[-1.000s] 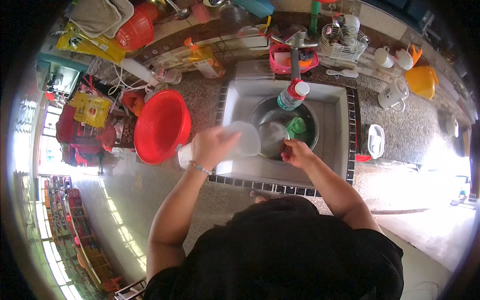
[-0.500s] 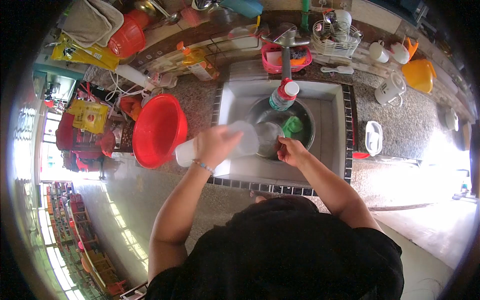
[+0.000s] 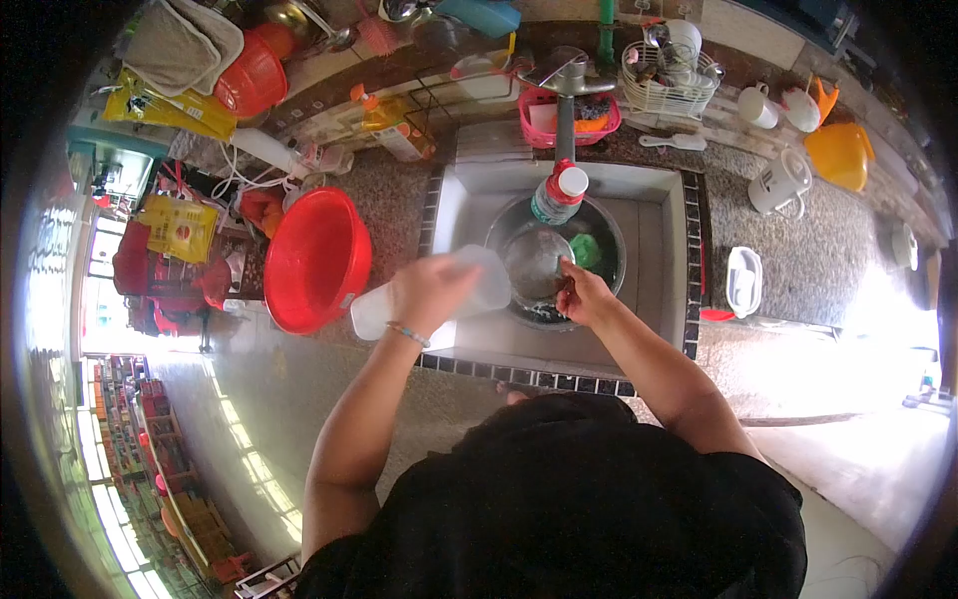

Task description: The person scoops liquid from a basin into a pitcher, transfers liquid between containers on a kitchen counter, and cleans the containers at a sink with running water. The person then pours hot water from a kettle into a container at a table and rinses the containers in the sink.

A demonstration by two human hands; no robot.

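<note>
My left hand [image 3: 435, 292] is closed around a translucent white plastic container [image 3: 487, 282], held tilted over the left side of the sink [image 3: 659, 230]. Between the thumb and fingers of my right hand [image 3: 587, 294] is the edge of a round, translucent bowl-like piece [image 3: 535, 266]; its exact kind is unclear. It is above a metal basin [image 3: 619, 240] standing in the sink. Inside the basin lies a green cloth-like item [image 3: 586, 252], partly covered. A cut bottle with a red cap ring [image 3: 559, 198] hangs on the faucet [image 3: 566, 120] over the basin.
A red basin [image 3: 317, 262] stands left of the sink. Behind it are a soap bottle [image 3: 404, 138], a pink basket [image 3: 529, 122] and a white dish rack [image 3: 671, 95]. On the right counter are a white pitcher [image 3: 780, 184] and a white dish [image 3: 743, 282].
The round piece has shifted slightly up and right, covering more of the green item. My left hand and the container have moved only a little.
</note>
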